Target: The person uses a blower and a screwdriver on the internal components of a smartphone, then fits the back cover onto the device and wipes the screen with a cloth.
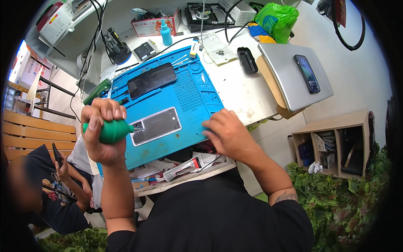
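My left hand (93, 128) is wrapped round a green rubber air blower (114, 132), its nozzle pointing right. Just past the nozzle, a phone back panel or housing (161, 123), dark with a pale rim and camera openings at its left end, lies on a blue repair mat (191, 126). My right hand (231, 136) hovers by the mat's right front edge, fingers loosely bent and apart, holding nothing I can see. Farther back on the mat lies a black phone screen (152, 80). Cotton swabs (180, 60) lie beyond it.
A silver laptop (289, 75) with a phone (307, 73) on it sits at the right. Behind the mat stand a blue bottle (166, 33) and a box (155, 26). An open drawer (176, 168) holds tools below the mat. Another person (63, 193) sits at the left.
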Demonstrator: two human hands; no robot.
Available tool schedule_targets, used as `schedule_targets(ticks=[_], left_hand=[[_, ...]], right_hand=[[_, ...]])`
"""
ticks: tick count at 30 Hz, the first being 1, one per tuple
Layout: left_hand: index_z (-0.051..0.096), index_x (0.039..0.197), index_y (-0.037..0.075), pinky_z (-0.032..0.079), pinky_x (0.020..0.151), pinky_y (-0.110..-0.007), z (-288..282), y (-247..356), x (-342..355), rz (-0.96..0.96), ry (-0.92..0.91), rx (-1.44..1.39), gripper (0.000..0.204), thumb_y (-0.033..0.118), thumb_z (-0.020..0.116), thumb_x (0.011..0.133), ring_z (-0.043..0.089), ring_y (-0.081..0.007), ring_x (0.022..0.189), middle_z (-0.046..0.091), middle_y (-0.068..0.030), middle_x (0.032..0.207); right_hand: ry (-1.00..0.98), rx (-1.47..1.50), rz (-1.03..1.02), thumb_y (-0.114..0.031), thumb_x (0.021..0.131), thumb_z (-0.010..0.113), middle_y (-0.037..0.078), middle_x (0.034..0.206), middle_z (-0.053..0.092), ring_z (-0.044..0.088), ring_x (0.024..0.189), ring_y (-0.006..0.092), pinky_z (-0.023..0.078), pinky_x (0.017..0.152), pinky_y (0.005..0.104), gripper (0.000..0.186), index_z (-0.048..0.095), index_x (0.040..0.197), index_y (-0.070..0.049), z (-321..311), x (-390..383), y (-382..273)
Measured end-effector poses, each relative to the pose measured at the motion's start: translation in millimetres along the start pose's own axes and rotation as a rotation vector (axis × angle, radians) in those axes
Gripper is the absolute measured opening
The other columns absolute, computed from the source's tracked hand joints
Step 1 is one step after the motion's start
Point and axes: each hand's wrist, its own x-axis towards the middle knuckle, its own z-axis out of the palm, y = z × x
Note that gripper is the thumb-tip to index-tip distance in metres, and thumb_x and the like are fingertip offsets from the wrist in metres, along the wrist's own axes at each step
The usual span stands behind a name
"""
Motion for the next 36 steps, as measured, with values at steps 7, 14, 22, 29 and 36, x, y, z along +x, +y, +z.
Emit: schedule_targets(ticks=[7,14,22,29,36], left_hand=[[0.049,0.095,0.010,0.049,0.086,-0.042,-1.0,6.0,-17.7,0.050,0.013,-0.011,0.021,0.024,0.061,0.105,0.054,-0.0236,0.095,0.052,-0.0098,0.099],[0.058,0.104,0.008,0.067,0.084,-0.054,-46.8,6.6,-24.2,0.006,0.132,0.164,0.044,0.051,0.054,0.116,0.071,-0.0310,0.107,0.058,-0.0103,0.106],[0.047,0.079,0.009,0.047,0.064,-0.037,-50.7,5.2,-30.7,-0.084,0.241,0.309,0.050,0.040,0.052,0.118,0.047,-0.0174,0.065,0.046,-0.0049,0.074],[0.041,0.077,0.011,0.040,0.055,-0.032,-26.0,-4.2,-21.4,0.021,0.366,0.244,0.046,0.030,0.049,0.118,0.038,-0.0132,0.059,0.037,-0.0018,0.068],[0.040,0.079,0.010,0.037,0.054,-0.030,-16.9,-23.4,-26.4,-0.111,0.161,0.118,0.038,0.021,0.055,0.112,0.036,-0.0119,0.061,0.038,-0.0012,0.070]], right_hand=[[-0.199,-0.146,-0.121,-0.007,0.090,0.078,0.012,0.095,0.060,0.060,0.095,0.0325,0.049,0.088,0.0447,0.013,0.067,0.094,-0.003,23.2,14.4,-8.5],[-0.017,-0.113,0.128,0.005,0.082,0.073,0.014,0.102,0.068,0.065,0.099,0.0342,0.055,0.087,0.0470,0.021,0.072,0.103,0.000,-27.9,-8.2,13.8],[0.011,-0.171,-0.032,0.006,0.082,0.073,0.014,0.111,0.069,0.064,0.104,0.0329,0.052,0.092,0.0455,0.038,0.076,0.119,-0.001,-20.1,10.3,-4.2],[-0.119,-0.116,-0.189,0.002,0.084,0.068,0.016,0.115,0.068,0.062,0.109,0.0329,0.047,0.096,0.0460,0.046,0.071,0.130,0.001,12.0,37.6,-25.1],[-0.105,-0.169,-0.121,0.001,0.085,0.065,0.015,0.108,0.066,0.059,0.103,0.0322,0.045,0.090,0.0448,0.044,0.071,0.129,0.005,24.7,37.4,-17.0]])
